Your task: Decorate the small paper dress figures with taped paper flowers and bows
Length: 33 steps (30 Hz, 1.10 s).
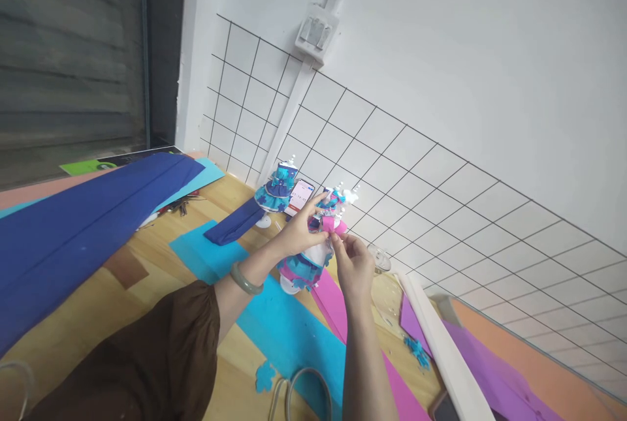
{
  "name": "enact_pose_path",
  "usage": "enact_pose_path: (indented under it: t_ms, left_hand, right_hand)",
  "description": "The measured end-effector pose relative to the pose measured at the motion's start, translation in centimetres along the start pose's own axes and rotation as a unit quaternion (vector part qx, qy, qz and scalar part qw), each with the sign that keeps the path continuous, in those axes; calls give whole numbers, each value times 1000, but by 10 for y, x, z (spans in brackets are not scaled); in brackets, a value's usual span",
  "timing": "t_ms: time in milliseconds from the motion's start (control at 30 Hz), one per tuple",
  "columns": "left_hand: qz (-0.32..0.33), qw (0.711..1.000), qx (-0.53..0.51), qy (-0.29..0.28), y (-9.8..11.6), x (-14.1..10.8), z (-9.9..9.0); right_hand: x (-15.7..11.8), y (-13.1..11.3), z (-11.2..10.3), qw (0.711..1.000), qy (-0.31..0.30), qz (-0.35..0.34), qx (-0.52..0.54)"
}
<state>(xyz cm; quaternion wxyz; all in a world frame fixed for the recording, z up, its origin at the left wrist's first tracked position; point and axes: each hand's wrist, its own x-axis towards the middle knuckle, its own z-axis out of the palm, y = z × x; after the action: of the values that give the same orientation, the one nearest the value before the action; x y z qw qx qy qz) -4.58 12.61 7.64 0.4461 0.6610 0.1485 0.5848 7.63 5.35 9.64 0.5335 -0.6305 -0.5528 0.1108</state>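
Observation:
A miniature dress form wears a small dress (313, 264) with a blue, teal and pink ruffled skirt and a white front. My left hand (298, 228) is around its upper part, thumb at the front and index finger raised behind. With thumb and fingertips together, my right hand (355, 264) pinches at a bright pink piece (333, 224) on the bodice. Both thumbs nearly meet there; the exact edge held is hidden. Another dressed form (337, 198) stands right behind, and a blue ruffled one (277, 189) is farther left.
A phone (300, 198) leans between the forms. Turquoise sheet (298, 329), pink strip (333, 303), navy cloth (98, 225) and purple sheet (494, 369) lie across the wooden table (157, 258). A white roll (445, 356) lies right, a clear dish (379, 258) near the wire grid (406, 166).

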Motion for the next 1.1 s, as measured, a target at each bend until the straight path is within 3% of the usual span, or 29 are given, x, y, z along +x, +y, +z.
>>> enact_pose_path:
  t_ms: [233,600,733,867,1000,1100]
  left_hand:
    - [21,999,18,-24,3,1,-3]
    - [23,997,68,18,5,1,-1]
    - [14,998,65,-7,3,1,-4]
    - [11,998,55,-27,3,1,-6]
    - [19,999,39,-29,5,0,-5]
    - [25,998,45,-26,7,-1,-3]
  right_hand:
    - [1,2,2,1000,-4,19,15]
    - [-6,-3,-3,996,-44,8,78]
    - [-15,-6,-13,996,-16,39,76]
    - [-28,8,-25,995,-8,83,47]
    - [-55,31,-24,989,-119,83,12]
    - [-80,41,-10,966,-245,17,-80]
